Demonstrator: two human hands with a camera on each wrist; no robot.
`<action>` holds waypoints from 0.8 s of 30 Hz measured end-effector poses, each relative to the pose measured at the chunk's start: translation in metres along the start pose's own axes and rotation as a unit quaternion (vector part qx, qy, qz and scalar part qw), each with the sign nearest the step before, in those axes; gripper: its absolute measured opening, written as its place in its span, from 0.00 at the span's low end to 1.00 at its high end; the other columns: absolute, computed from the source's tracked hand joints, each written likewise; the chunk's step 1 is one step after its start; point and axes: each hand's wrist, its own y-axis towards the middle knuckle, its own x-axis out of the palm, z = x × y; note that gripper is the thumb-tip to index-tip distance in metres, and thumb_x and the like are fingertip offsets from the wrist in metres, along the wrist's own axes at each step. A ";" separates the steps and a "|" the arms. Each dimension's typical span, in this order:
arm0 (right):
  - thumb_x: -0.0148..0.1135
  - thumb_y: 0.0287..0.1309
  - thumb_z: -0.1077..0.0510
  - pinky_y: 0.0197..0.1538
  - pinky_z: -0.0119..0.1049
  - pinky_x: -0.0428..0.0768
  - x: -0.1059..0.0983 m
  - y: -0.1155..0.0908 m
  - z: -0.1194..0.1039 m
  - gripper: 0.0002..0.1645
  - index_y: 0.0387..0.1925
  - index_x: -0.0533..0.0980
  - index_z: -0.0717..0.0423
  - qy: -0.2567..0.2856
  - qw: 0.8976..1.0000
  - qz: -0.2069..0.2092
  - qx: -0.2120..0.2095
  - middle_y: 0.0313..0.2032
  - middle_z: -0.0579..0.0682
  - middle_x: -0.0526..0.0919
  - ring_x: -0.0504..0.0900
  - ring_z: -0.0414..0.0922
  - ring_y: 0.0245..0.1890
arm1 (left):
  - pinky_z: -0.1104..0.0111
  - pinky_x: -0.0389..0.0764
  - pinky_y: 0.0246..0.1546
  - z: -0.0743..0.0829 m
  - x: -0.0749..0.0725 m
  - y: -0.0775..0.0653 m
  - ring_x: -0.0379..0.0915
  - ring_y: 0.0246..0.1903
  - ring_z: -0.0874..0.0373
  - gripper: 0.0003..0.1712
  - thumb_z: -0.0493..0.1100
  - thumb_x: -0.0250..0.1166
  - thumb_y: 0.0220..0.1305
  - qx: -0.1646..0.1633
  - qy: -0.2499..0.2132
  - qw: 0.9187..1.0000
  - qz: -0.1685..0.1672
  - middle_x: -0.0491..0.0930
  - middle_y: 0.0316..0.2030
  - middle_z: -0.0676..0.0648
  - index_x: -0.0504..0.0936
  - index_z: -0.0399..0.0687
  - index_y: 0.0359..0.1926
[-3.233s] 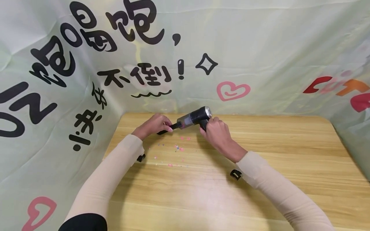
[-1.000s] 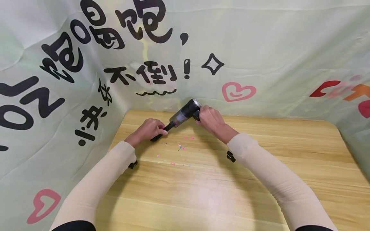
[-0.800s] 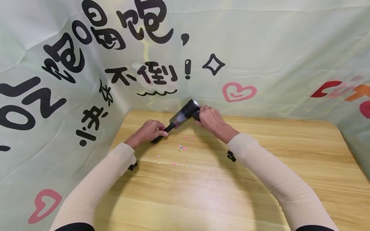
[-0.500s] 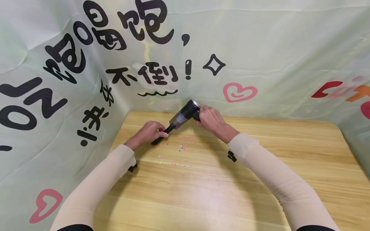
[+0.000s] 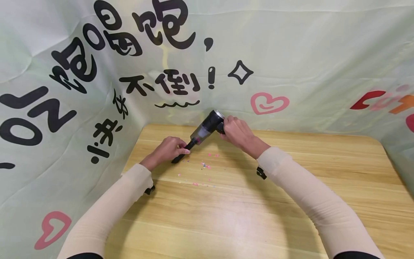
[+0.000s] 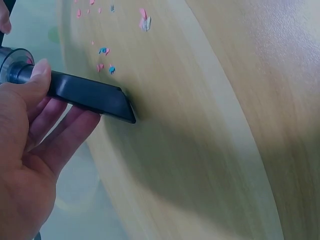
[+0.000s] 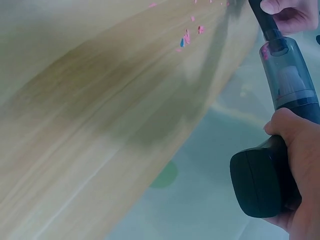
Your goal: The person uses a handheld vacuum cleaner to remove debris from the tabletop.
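A black handheld vacuum cleaner (image 5: 209, 124) with a clear dust cup (image 7: 288, 72) slants down to the left over the table's far part. My right hand (image 5: 238, 131) grips its handle, fingers wrapped round it. Around the flat black nozzle (image 6: 87, 92), the thumb and fingers of my left hand (image 5: 168, 148) pinch it from the side. The nozzle's slanted tip is right at the tabletop. Some pink bits (image 7: 264, 51) show inside the dust cup. Small pink, blue and white scraps (image 5: 204, 165) lie scattered on the wood, to the right of the nozzle tip.
The wooden table (image 5: 207, 216) has a rounded far right corner. A pale printed cloth (image 5: 307, 72) with black lettering and hearts hangs behind it and along the left side, close to the vacuum's back end.
The vacuum has tilted more steeply, its nozzle coming nearer and slightly left over 3.2 seconds, both hands moving with it. In the last half second it has barely shifted.
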 end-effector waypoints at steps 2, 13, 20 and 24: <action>0.63 0.52 0.50 0.18 0.38 0.76 -0.001 0.001 0.001 0.22 0.27 0.71 0.69 0.000 1.000 0.006 -0.003 0.21 0.56 0.69 0.70 0.47 0.18 | 0.67 0.73 0.25 0.000 0.001 0.000 0.70 0.22 0.60 0.10 0.51 0.70 0.56 0.003 -0.002 1.000 0.003 0.80 0.25 0.56 0.84 0.50 0.30; 0.61 0.49 0.54 0.17 0.40 0.76 -0.008 0.007 0.005 0.19 0.26 0.71 0.70 -0.009 0.999 0.040 -0.016 0.20 0.56 0.69 0.70 0.48 0.18 | 0.67 0.74 0.27 0.002 0.002 0.002 0.71 0.24 0.62 0.13 0.54 0.68 0.58 0.022 0.002 1.000 0.022 0.80 0.27 0.54 0.83 0.50 0.32; 0.62 0.49 0.53 0.17 0.41 0.76 -0.014 0.008 0.005 0.19 0.26 0.72 0.69 -0.026 0.998 0.047 -0.021 0.20 0.56 0.71 0.71 0.49 0.18 | 0.68 0.73 0.25 0.004 0.005 0.003 0.69 0.23 0.62 0.12 0.53 0.68 0.58 0.024 0.000 0.999 0.031 0.79 0.26 0.55 0.83 0.51 0.30; 0.63 0.49 0.53 0.17 0.41 0.76 -0.016 0.008 0.006 0.20 0.26 0.71 0.69 -0.034 0.998 0.046 -0.021 0.21 0.56 0.71 0.71 0.49 0.18 | 0.68 0.71 0.24 0.005 0.005 0.004 0.68 0.22 0.61 0.11 0.52 0.69 0.57 0.032 0.000 0.999 0.037 0.79 0.25 0.55 0.82 0.52 0.28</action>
